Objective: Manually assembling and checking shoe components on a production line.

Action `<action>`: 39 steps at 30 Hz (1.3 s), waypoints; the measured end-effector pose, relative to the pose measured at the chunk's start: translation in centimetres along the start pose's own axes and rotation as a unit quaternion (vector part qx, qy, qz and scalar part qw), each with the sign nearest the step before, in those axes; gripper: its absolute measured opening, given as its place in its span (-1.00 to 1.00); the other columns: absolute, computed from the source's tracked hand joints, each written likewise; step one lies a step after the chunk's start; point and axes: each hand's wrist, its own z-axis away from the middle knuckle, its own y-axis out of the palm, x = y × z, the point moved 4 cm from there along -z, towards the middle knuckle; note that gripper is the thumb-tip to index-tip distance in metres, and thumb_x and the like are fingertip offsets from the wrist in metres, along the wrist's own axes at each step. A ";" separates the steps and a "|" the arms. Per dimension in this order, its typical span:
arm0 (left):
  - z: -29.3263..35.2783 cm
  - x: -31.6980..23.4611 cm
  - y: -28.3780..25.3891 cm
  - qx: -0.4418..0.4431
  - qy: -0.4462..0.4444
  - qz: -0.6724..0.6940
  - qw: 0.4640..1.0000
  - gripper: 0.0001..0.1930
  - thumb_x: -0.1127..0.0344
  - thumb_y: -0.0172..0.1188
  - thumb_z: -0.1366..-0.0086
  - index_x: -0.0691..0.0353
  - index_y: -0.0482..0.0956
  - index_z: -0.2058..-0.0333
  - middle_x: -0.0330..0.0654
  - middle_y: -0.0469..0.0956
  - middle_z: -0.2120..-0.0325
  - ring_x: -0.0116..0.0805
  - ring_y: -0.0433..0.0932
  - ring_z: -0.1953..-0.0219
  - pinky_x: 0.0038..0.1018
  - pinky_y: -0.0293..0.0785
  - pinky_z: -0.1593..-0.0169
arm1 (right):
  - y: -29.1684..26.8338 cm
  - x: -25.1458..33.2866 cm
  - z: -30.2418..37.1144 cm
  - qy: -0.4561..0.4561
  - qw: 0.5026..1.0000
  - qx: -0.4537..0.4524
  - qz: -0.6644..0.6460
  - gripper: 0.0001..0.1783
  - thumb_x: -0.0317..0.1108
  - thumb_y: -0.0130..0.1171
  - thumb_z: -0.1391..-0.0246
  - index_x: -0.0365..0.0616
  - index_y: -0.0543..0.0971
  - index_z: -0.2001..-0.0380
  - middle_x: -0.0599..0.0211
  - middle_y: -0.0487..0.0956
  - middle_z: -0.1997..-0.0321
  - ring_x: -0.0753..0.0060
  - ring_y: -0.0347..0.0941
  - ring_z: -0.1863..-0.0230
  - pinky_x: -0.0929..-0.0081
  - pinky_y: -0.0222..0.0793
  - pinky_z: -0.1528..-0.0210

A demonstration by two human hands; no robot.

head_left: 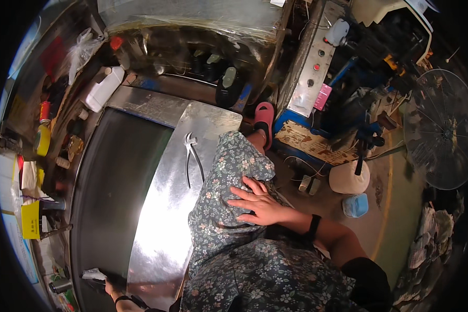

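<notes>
My right hand (260, 206) lies flat on the flowered fabric (239, 166) over my knee, fingers spread, holding nothing. At the lower left, my left hand (109, 288) is at a small dark thing with a whitish top (94, 274), over the dark belt (125, 156). Its fingers are mostly hidden but seem closed on that thing, whose kind I cannot make out. A pair of metal pincers (191, 148) rests on the shiny metal plate (166, 208) between the belt and my knee, touched by neither hand.
A white plastic jug (103, 88) stands beyond the belt. Tape rolls (42, 140) and a yellow box (30, 220) line the left shelf. To the right are a control panel (309, 67) with buttons, a blue container (355, 205) and a large fan (444, 130). Dark shoes (227, 88) sit ahead.
</notes>
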 end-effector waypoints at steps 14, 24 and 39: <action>1.8 -6.1 -9.6 -0.023 -0.084 0.957 0.276 -0.59 0.19 0.01 -0.33 0.42 0.52 0.02 -0.04 0.60 0.08 -0.15 0.57 0.04 -0.27 0.42 -0.14 | -0.3 1.0 0.1 0.003 1.000 0.008 0.011 -0.39 -0.04 0.22 -0.15 0.27 0.40 -0.28 0.43 0.06 -0.52 -0.08 -0.24 -0.52 -0.15 -0.22 -0.41; 9.8 -15.2 -31.8 0.021 0.026 0.984 0.172 -0.63 0.16 0.20 -0.24 0.35 0.50 0.14 0.13 0.60 0.27 -0.05 0.64 0.36 -0.42 0.68 0.44 | -3.5 3.5 -0.4 -0.002 0.996 0.030 0.086 -0.32 -0.11 0.23 -0.16 0.02 0.31 -0.31 0.22 0.21 -0.44 -0.28 0.04 -0.42 0.10 0.16 -0.36; 11.3 -37.5 -52.1 -0.178 0.482 0.646 0.565 0.13 0.21 0.55 0.05 0.42 -0.03 -0.36 0.20 0.11 -0.33 -0.01 0.12 -0.39 -0.21 0.08 -0.38 | -11.1 6.9 -0.9 0.018 0.939 -0.313 -0.140 -0.46 -0.19 0.38 -0.05 -0.25 0.49 -0.03 0.03 0.58 -0.07 0.07 0.54 -0.09 0.27 0.46 -0.05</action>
